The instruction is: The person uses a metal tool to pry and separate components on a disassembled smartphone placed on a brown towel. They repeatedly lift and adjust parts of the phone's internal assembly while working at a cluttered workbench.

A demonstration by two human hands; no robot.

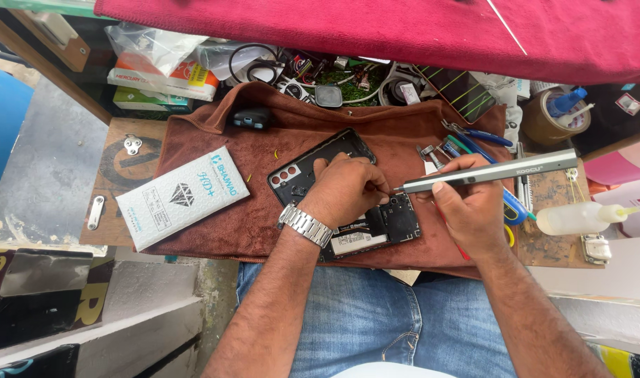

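An opened black phone (397, 218) lies on a brown cloth (257, 231), its back cover (306, 171) partly lifted toward the upper left. My left hand (348, 187), a metal watch on its wrist, rests on the phone with fingers curled over its middle. In my right hand (474, 210) I hold a grey pen-shaped electric screwdriver (495, 171); its tip points left and meets the phone's upper edge beside my left fingertips.
A white flat box (182, 196) lies on the cloth at the left. Tweezers, blue-handled pliers (484, 136) and small tools sit right of the phone. A clear squeeze bottle (579, 217), a tape roll (554, 119), cables and clutter line the back and right.
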